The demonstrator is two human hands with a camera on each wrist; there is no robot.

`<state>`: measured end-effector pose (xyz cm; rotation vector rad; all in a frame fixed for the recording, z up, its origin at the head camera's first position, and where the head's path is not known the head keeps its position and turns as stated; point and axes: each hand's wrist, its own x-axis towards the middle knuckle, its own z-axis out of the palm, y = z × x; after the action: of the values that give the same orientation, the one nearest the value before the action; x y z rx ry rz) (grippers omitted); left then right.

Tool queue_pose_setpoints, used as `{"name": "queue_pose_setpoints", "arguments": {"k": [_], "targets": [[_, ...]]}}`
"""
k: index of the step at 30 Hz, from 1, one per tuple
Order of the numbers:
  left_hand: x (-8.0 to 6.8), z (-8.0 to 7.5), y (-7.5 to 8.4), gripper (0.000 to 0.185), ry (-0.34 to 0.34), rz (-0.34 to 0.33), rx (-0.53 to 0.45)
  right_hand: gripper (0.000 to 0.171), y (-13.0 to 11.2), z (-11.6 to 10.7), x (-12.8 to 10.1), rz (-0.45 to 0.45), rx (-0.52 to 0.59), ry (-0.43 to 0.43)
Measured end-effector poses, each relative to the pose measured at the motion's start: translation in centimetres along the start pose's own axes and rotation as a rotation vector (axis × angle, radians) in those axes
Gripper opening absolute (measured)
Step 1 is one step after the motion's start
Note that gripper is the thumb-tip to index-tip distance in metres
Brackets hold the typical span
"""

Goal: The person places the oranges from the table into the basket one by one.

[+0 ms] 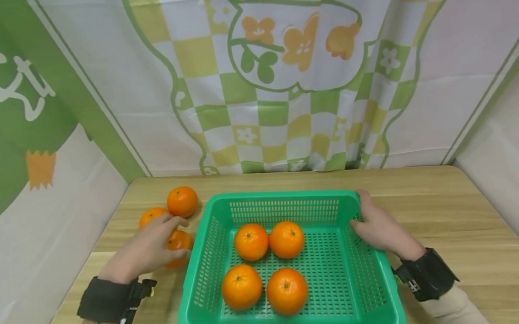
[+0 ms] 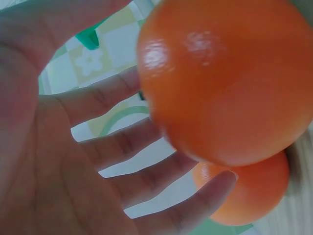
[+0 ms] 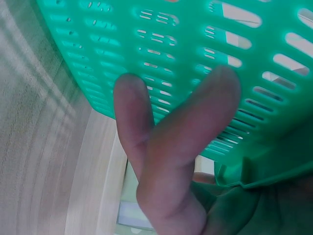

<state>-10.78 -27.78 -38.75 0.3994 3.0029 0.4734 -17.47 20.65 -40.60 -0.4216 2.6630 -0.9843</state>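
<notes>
Green basket (image 1: 284, 196) gripped by right hand (image 1: 378, 226); left hand (image 1: 147, 246), fingers extended, beside orange (image 1: 179, 241); curtain lettering (image 1: 32, 110) unclear.

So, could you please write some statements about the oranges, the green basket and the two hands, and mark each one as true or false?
1. Four oranges lie inside the green basket. True.
2. The right hand grips the side of the green basket. True.
3. All the oranges are in the green basket. False: three more oranges are on the wooden table, to the left of it.
4. The left hand is at an orange outside the green basket. True.
5. The green basket is covered with a lid. False: its top is open.
6. The four oranges are stacked in a pile. False: they lie in a single layer.
</notes>
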Motion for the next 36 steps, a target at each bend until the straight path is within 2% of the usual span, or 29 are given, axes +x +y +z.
{"name": "queue_pose_setpoints", "arguments": {"k": [5, 11, 21, 32, 36], "targets": [[-0.1, 0.6, -0.4, 0.058, -0.019, -0.021, -0.013, 0.081, -0.1, 0.2, 0.0, -0.001, -0.005, -0.001], [0.1, 1.2, -0.8, 0.057, -0.016, -0.015, -0.011, 0.081, -0.1, 0.3, 0.0, 0.008, 0.008, 0.001], [0.5, 2.0, -0.7, 0.059, -0.047, -0.047, -0.014, 0.080, -0.2, 0.2, -0.2, 0.007, 0.027, -0.005], [0.7, 2.6, -1.1, 0.062, -0.036, -0.017, 0.006, 0.078, 0.0, 0.2, -0.1, 0.002, 0.039, 0.003], [0.7, 2.7, -1.0, 0.062, -0.052, -0.029, -0.016, 0.078, -0.1, 0.1, -0.1, 0.004, 0.063, -0.009]]}}
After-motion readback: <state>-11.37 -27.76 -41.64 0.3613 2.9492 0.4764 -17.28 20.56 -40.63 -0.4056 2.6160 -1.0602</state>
